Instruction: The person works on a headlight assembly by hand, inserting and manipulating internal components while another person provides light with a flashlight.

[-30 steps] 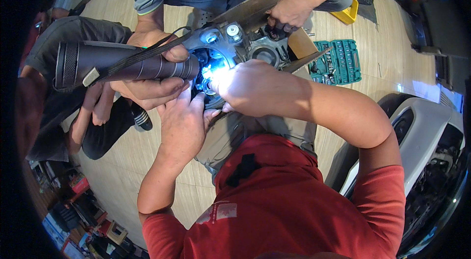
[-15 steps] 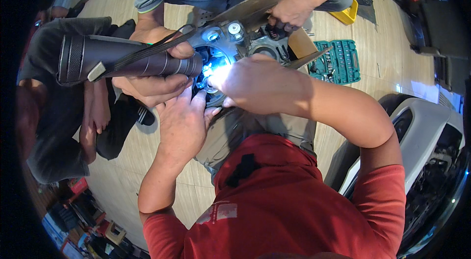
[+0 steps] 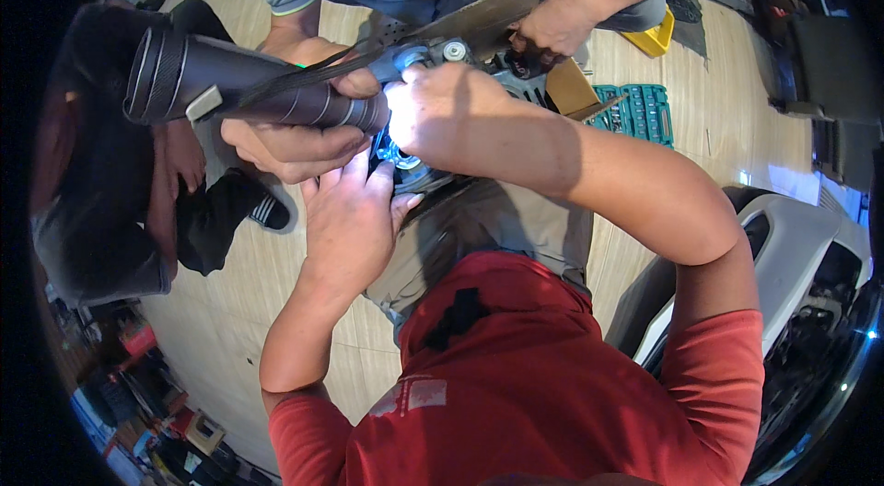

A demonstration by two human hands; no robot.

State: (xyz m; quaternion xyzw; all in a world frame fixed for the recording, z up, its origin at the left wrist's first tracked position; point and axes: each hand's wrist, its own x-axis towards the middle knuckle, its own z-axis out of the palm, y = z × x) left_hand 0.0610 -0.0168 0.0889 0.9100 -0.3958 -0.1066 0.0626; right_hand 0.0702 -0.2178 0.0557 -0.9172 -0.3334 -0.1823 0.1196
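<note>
A round metal housing, lit blue-white inside, lies between my hands; its parts are half hidden. My left hand rests on its near left rim, fingers stretched and thumb spread apart. Over the housing's right side, my right hand is closed with the fingers curled down. Strong glare washes out its fingertips, and whatever they hold cannot be made out. From the left, another person's hand grips a thick dark flashlight whose front end points at the housing and almost touches my right hand.
Opposite, a person's other hand grasps a dark part beside a cardboard box. A green socket set case lies right of it, with a yellow tray farther back. Another person sits at left; a white and black panel stands at right.
My right hand has moved up and slightly left over the housing, covering more of it. The flashlight has shifted slightly right and tilted. My left hand stays on the rim.
</note>
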